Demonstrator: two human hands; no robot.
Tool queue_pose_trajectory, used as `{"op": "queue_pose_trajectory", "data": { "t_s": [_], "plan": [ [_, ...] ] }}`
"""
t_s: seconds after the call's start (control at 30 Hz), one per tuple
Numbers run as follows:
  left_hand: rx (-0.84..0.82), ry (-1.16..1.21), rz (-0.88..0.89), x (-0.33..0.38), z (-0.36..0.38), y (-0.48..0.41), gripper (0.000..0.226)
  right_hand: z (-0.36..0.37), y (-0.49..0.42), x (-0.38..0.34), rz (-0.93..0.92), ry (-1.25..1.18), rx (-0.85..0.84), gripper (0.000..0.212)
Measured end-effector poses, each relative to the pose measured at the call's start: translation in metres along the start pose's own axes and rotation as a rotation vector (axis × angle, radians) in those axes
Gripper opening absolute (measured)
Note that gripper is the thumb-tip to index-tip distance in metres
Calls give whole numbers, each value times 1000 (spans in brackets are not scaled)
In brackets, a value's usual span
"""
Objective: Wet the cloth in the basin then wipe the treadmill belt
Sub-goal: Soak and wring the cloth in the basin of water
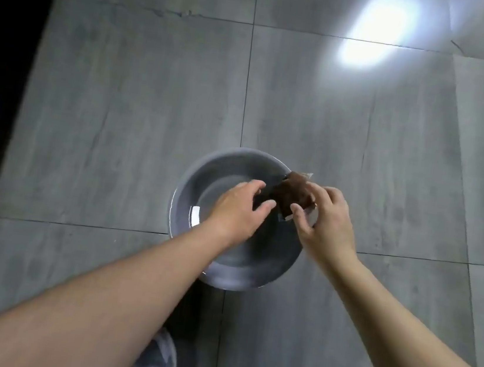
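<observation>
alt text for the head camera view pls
A person's left hand and right hand hold a bunched brown cloth between them over the far right rim of a round grey basin on a grey tiled floor. A bright light reflection lies on the tiles at upper right.

1. The basin [186, 197] stands on the floor [121, 106], near the middle of the view, straight ahead of the person.
2. The cloth [290, 191] is above the basin's far right rim, with part of it out over the floor beyond the rim.
3. The left hand [239, 207] is over the inside of the basin, holding the cloth's left end.
4. The right hand [326, 222] is over the basin's right rim, holding the cloth's right side.
5. A shoe [159, 360] is on the floor, nearer the person than the basin, just beside the left forearm.
6. A patch of light [374, 34] lies on the floor well behind the basin, to the right.
</observation>
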State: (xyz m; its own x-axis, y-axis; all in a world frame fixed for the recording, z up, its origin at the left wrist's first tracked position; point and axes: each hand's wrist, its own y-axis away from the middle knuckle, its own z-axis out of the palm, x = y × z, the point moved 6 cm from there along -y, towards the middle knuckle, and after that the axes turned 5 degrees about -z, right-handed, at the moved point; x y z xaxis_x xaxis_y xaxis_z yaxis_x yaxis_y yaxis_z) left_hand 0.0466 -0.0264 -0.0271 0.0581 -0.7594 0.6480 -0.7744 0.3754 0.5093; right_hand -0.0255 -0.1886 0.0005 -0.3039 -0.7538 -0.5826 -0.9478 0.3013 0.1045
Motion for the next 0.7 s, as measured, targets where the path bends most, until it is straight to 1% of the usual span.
{"op": "queue_pose_trajectory", "data": {
  "t_s": [0.07,0.13,0.2,0.27,0.33,0.37,0.4,0.5,0.6,0.63,0.7],
  "plan": [
    [-33,66,0,0,16,-15,52,11,-14,15,12,-44,-66,54],
    [-25,83,2,0,25,-29,53,17,-31,27,6,-106,-151,62],
    [-30,123,-12,-4,33,-40,52,26,-42,34,7,-199,-231,64],
    [-50,193,-23,-7,38,-47,44,33,-52,40,41,-327,-311,60],
    [-91,257,-25,-10,46,-52,23,37,-60,45,75,-383,-355,51],
    [-95,277,-21,-11,48,-53,12,37,-63,46,71,-373,-355,45],
    [-92,304,-18,-12,47,-53,8,36,-65,46,63,-338,-347,41],
    [-83,384,-1,-7,37,-53,15,24,-68,43,-18,-105,-310,28],
    [-130,436,38,-1,19,-47,18,4,-65,27,-153,114,-265,37],
    [-150,447,42,-1,10,-43,18,-2,-62,20,-169,125,-256,40],
    [-182,456,41,-7,-7,-35,18,-6,-56,4,-131,-3,-245,37]
  ]
}}
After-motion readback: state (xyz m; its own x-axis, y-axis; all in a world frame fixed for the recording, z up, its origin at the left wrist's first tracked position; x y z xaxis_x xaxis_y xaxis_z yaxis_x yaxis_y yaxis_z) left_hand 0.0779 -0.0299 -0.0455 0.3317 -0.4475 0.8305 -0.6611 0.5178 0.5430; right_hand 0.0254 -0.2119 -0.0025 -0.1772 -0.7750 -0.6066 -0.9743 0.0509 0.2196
